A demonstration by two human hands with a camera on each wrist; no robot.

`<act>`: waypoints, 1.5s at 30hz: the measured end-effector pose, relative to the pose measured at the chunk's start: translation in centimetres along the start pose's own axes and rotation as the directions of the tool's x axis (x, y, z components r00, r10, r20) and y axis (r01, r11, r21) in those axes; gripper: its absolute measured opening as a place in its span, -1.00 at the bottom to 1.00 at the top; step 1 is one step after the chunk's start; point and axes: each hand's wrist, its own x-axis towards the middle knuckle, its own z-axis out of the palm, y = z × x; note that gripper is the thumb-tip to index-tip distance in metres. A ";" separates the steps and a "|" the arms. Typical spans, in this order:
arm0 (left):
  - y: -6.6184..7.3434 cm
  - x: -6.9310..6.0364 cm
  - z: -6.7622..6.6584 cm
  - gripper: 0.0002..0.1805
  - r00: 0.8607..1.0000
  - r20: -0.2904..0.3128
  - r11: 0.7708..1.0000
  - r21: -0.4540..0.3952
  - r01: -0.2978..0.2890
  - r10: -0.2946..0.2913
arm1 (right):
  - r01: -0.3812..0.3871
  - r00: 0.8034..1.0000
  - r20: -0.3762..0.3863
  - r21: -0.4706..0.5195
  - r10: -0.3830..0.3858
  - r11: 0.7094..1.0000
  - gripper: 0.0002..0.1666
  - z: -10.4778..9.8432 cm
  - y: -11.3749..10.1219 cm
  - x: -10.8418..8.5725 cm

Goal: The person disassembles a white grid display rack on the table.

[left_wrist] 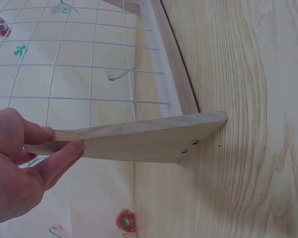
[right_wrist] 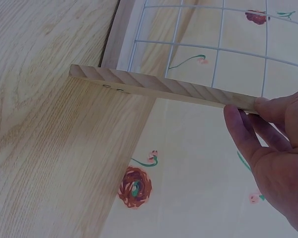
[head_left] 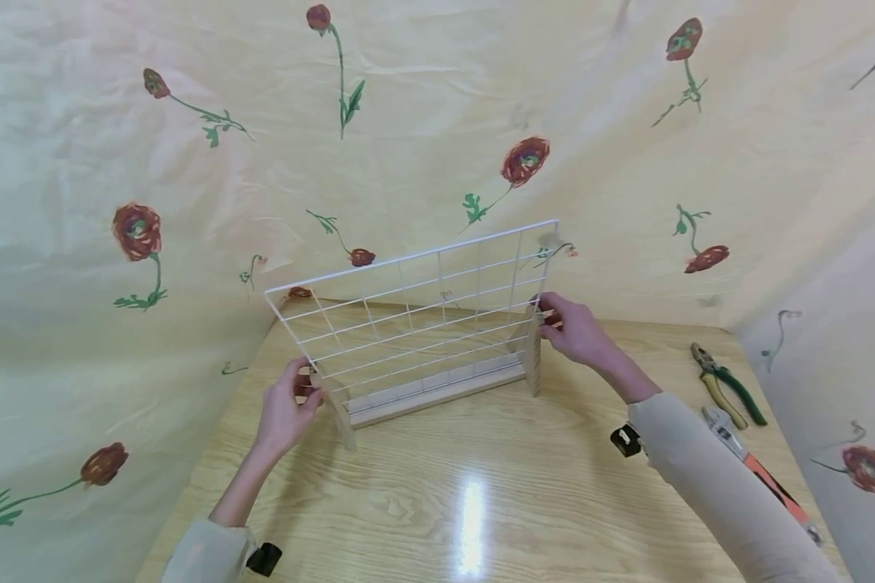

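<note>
Toward the back of the table (head_left: 408,502), our wire-grid rack (head_left: 437,398) stands on its wooden end panels (head_left: 531,358) — left hand (head_left: 286,411) and right hand (head_left: 578,329) each pinching one panel's upper end between thumb and fingers, probably so we keep both sides steady. Off to our right lie pliers (head_left: 710,373) and an adjustable wrench (head_left: 760,467) — perhaps kept within reach.

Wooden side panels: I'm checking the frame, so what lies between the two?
Between the left panel and the right panel run a wooden crossbar and the white wire grid, as the head view shows.
</note>
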 end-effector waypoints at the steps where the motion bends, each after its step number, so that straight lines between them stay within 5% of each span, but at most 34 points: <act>1: 0.0 -0.1 0.0 -0.51 1.000 0.002 1.000 0.003 0.004 -0.004 | -0.002 1.000 0.003 0.002 0.002 1.000 -0.58 0.1 0.0 0.0; 8: -0.1 -0.5 -0.5 -0.50 0.999 0.006 0.999 0.014 0.045 -0.045 | 0.007 1.000 0.008 0.009 -0.007 1.000 -0.56 0.6 0.1 0.4; 45: -0.5 -2.7 -1.8 -0.50 0.995 -0.058 0.997 0.007 0.079 -0.079 | 0.026 0.999 0.040 0.013 -0.027 1.000 -0.54 2.1 -1.0 2.1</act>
